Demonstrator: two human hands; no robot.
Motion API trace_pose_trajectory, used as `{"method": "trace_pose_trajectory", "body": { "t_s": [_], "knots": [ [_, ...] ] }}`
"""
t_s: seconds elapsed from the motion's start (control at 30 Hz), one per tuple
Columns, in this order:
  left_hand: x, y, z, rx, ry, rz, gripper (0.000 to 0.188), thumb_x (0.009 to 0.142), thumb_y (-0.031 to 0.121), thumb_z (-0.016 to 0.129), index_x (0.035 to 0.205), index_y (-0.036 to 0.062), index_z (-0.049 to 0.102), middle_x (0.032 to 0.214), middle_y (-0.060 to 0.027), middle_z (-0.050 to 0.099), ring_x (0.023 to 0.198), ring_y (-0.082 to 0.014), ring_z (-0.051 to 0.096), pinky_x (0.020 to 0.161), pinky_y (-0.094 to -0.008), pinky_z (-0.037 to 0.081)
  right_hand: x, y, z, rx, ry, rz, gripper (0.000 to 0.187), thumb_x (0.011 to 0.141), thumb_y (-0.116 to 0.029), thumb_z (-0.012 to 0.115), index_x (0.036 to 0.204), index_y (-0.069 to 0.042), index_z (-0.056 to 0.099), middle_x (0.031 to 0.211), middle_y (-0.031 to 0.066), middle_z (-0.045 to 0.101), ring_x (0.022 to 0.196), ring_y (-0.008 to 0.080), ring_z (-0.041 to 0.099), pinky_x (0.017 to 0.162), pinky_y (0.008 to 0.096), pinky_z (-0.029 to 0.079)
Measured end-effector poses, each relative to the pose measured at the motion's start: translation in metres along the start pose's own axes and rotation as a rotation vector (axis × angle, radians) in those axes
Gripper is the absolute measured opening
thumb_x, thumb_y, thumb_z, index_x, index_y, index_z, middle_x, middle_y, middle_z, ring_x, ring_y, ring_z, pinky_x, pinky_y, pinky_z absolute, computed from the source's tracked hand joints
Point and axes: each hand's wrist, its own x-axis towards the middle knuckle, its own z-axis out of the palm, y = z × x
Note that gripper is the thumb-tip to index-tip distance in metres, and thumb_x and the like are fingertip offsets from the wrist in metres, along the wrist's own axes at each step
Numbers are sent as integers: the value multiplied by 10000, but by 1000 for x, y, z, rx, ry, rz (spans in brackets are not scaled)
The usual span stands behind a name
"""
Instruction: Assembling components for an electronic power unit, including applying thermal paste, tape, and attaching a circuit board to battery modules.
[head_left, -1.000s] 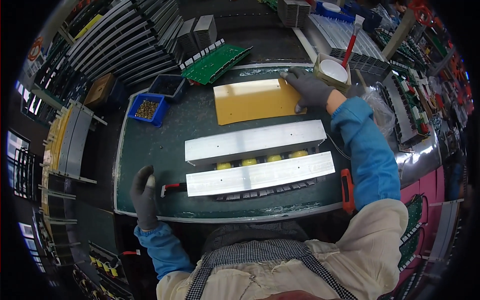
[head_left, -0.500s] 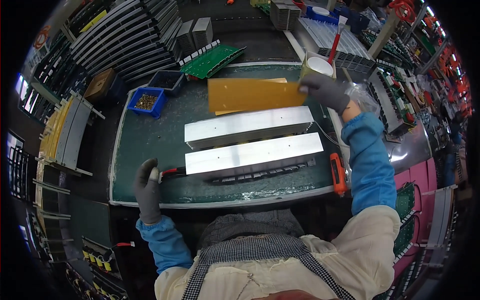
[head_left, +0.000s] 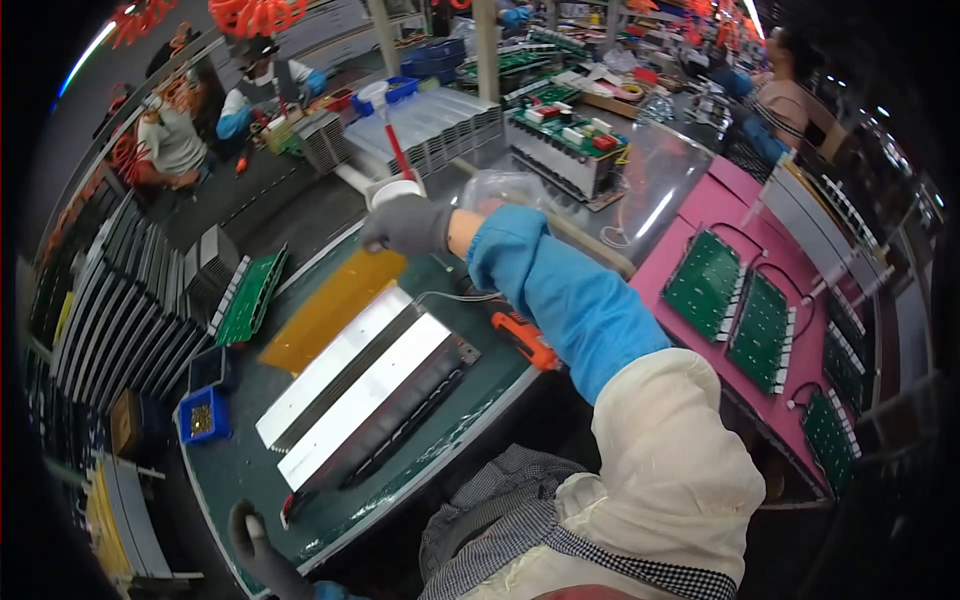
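Observation:
My right hand (head_left: 408, 225), in a grey glove, has its fingers curled in at the far end of an amber sheet (head_left: 335, 308). Whether the fingertips grip that sheet is hidden from me. Just behind this hand stands a white tub (head_left: 396, 189) with a red-handled brush (head_left: 398, 152) in it. Two long silver aluminium heat sinks (head_left: 368, 400) lie side by side on the green bench, along the amber sheet. My left hand (head_left: 258, 556), also gloved, is low at the bench's near left edge, thumb and finger apart, close to a red-and-black cable end (head_left: 288, 510).
An orange power screwdriver (head_left: 527, 341) lies by the bench's right edge. At left are a blue bin of small brass-coloured parts (head_left: 202, 414), a green circuit board (head_left: 250, 293) and stacked metal profiles (head_left: 125, 310). More boards (head_left: 703, 285) rest on a pink surface. Other people work farther off.
My view has swung to the right, so the bench appears turned. The amber sheet, blurred before in my right hand, now appears flat beside the heat sinks. My left fingers have come away from the cable end.

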Motion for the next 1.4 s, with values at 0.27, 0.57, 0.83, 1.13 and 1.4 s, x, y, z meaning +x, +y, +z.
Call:
{"method": "trace_pose_trajectory", "body": {
  "t_s": [0.27,0.57,0.83,1.13,1.4],
  "knots": [
    [54,103,80,26,22,583,454,974,259,633,1322,-25,561,1244,-144,632,1159,-253,580,1031,-365,424,5,-123,-93,-130,501,-297,158,802,-109,652,944,-175,669,875,-12,647,845,231,634,833,444,482],
    [60,115,115,-212,-344,288,406,981,294,647,1229,-25,608,1168,-100,645,1021,-179,618,904,-308,467,-42,-105,-76,649,555,198,291,937,-134,669,1204,-25,637,970,58,692,913,109,645,802,267,531],
    [50,92,119,-134,-162,196,442,953,156,666,1332,-14,513,988,-52,638,848,-85,576,768,-236,478,-57,-114,-32,710,311,453,607,916,-162,678,1443,-30,407,760,7,504,709,95,477,653,262,414],
    [38,70,114,255,-174,52,501,865,159,754,1298,-23,579,789,-16,579,706,-71,537,647,-241,467,-66,-108,-1,739,54,598,541,921,-168,658,1407,-35,462,764,5,484,719,101,492,679,263,428],
    [51,31,108,-13,-176,-73,567,885,126,699,1388,-36,492,1261,-179,578,1140,-227,569,978,-338,474,-74,-107,3,808,8,693,498,927,-159,648,1378,-7,499,808,4,529,747,88,513,692,255,438]
  ]
}}
